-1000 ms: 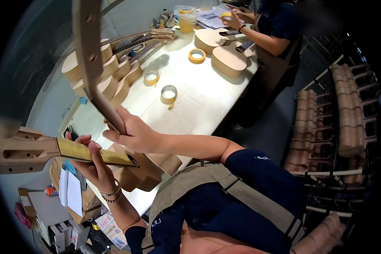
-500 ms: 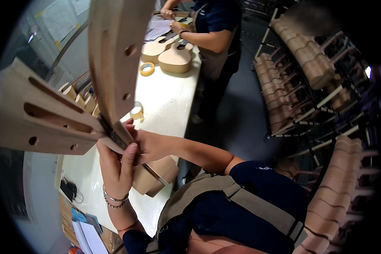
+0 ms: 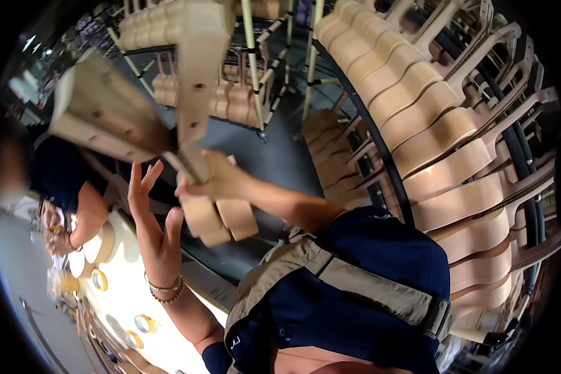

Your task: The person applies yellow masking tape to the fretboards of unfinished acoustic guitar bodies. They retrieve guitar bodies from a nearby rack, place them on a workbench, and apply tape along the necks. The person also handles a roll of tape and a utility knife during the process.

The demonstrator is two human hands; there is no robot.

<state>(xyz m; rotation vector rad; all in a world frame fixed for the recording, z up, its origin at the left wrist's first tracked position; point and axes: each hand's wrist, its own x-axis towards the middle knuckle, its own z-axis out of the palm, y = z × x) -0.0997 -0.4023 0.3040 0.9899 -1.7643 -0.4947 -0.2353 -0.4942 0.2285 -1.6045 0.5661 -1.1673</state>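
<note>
Two unfinished wooden ukuleles are gripped by their necks in my right hand (image 3: 221, 181). Their headstocks fan out toward the camera: one slotted headstock (image 3: 109, 112) leans left and a second headstock (image 3: 199, 75) points up, both blurred. Below the hand show the pale ukulele bodies (image 3: 207, 221), side by side. My left hand (image 3: 158, 234), with bracelets at the wrist, is open close beside the necks, fingers and thumb apart and apparently not gripping them. My right fingertips are partly hidden behind the necks.
On the right stands a rack of ukulele bodies (image 3: 442, 143) in a row, necks outward. Another wheeled rack (image 3: 255, 75) is farther back. A white worktable (image 3: 128, 280) at lower left holds tape rolls (image 3: 144, 323) and instruments. A co-worker (image 3: 62, 168) stands beside it.
My view has turned right, from the table toward the racks. My left hand has let go of the ukuleles and opened; the right still holds them.
</note>
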